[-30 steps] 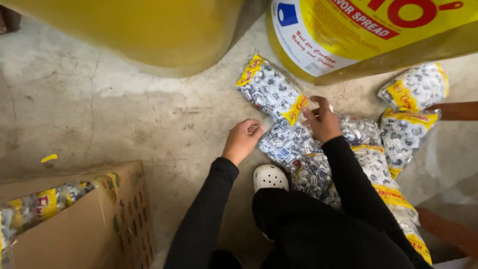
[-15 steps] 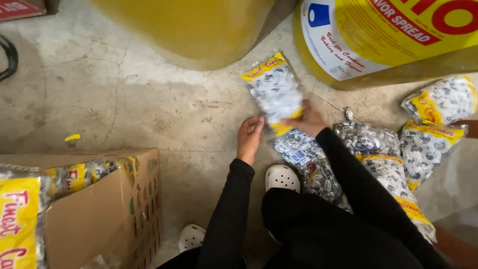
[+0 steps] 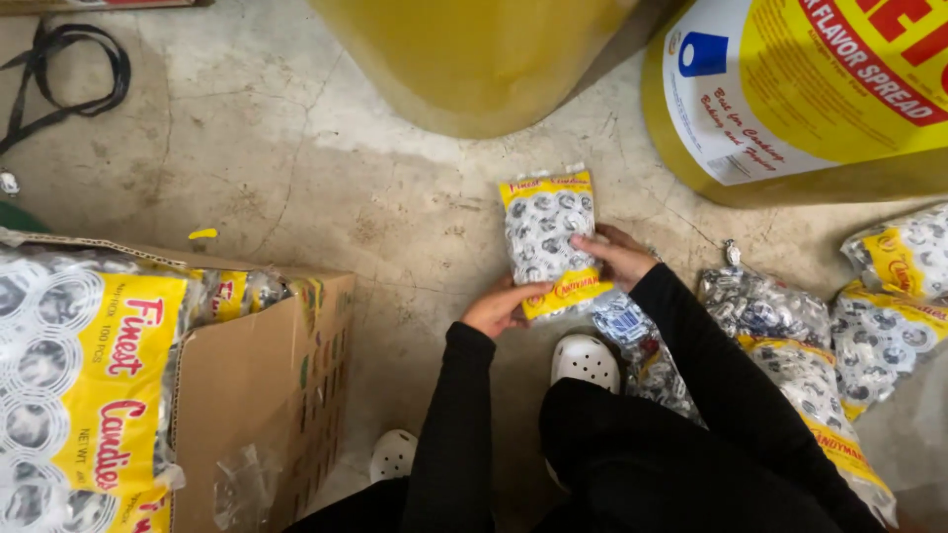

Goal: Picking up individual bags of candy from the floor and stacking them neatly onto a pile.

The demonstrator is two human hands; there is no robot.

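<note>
You are holding a clear plastic bag of silver-wrapped candies with yellow bands (image 3: 548, 242) up off the grey floor, so it is sitting between both hands. Your left hand (image 3: 504, 308) is pinching its bottom corner at about 7 o'clock, and your right hand (image 3: 617, 255) is gripping its edge at 3 o'clock. More candy bags (image 3: 790, 345) are lying at 4 o'clock, and the open brown cardboard box (image 3: 262, 380) is waiting at 8 o'clock.

Even, fairly bright light; soft shadows under yellow drums (image 3: 474, 59); slight wide-angle edge stretch; sharp focus.
</note>
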